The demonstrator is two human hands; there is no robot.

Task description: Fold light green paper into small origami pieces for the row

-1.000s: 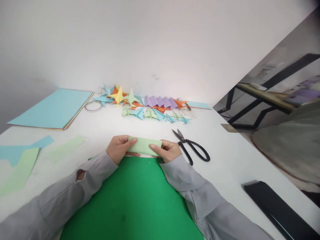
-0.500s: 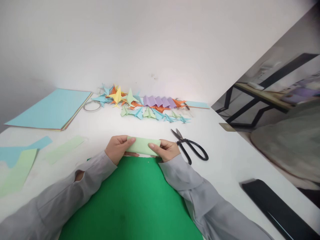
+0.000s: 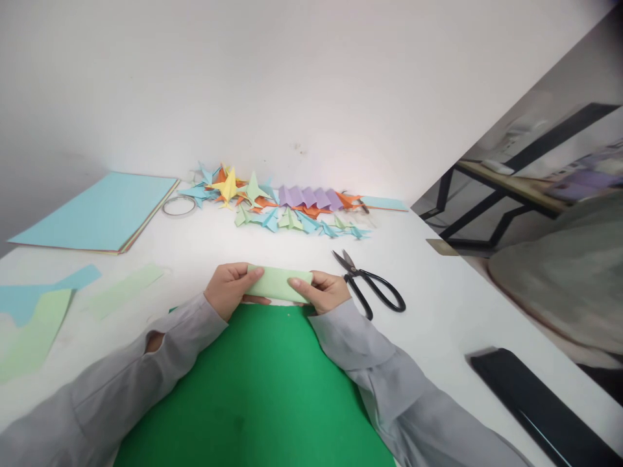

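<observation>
Pale green paper, a short flat band (image 3: 277, 284), is stretched between the two hands at the far edge of the green mat (image 3: 257, 376); whether it touches the bench (image 3: 433, 305) beneath, I cannot tell. Hardly anything has changed over the last second: the view has shifted slightly, while the grip and the band look the same, so the work seems to be at a steady hold rather than a fresh fold. The left hand (image 3: 230, 288) grasps one end, thumb on top and fingers behind; the right hand (image 3: 329, 293) pinches the other end likewise. The band looks matte and smooth, with straight long edges. The mat is also matte, flat and evenly coloured. Just beside the right hand lie scissors (image 3: 357, 274) with parted, pointed metal blades and long, looped black handles. Towards the wall, crisp paper takes sharper shapes: a yellow star-like piece (image 3: 230, 188) with thin points, and a purple pleated piece (image 3: 310, 198) in regular zigzags. To the left, a flat stack of sheets (image 3: 97, 214) shows light blue on top, and an irregular green offcut (image 3: 41, 337) overlaps a blue offcut (image 3: 17, 303).
</observation>
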